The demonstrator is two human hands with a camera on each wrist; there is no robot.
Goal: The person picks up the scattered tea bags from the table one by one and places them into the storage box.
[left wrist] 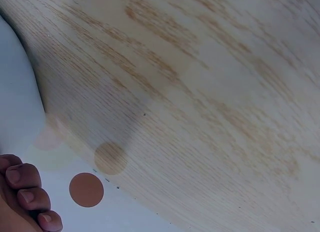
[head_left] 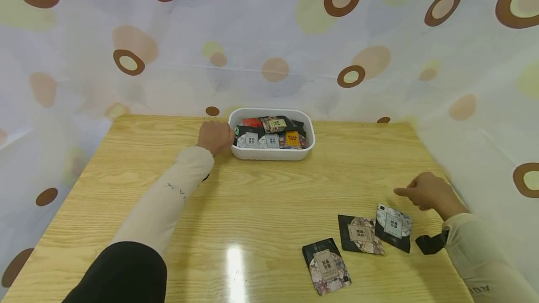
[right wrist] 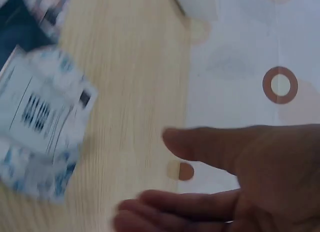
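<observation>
My left hand (head_left: 215, 137) is at the left end of a white oblong container (head_left: 271, 154) and grips its rim. In the left wrist view its curled fingers (left wrist: 32, 192) lie against the container's white wall (left wrist: 17, 86); the thumb is hidden. My right hand (head_left: 429, 193) hovers over the table's right side with nothing in it, thumb and fingers apart in the right wrist view. Just below it lies a black packet with a grey-white label (head_left: 393, 225). Its left edge meets a black packet with a brownish label (head_left: 360, 234). Nearer me rests another brownish-labelled packet (head_left: 326, 266).
Several packets (head_left: 275, 124), dark ones and a red one, fill the container, which stands at the back of the wooden table (head_left: 269, 191). A white curtain (head_left: 269, 27) with brown rings hangs behind and at both sides. Light glares on the front tabletop.
</observation>
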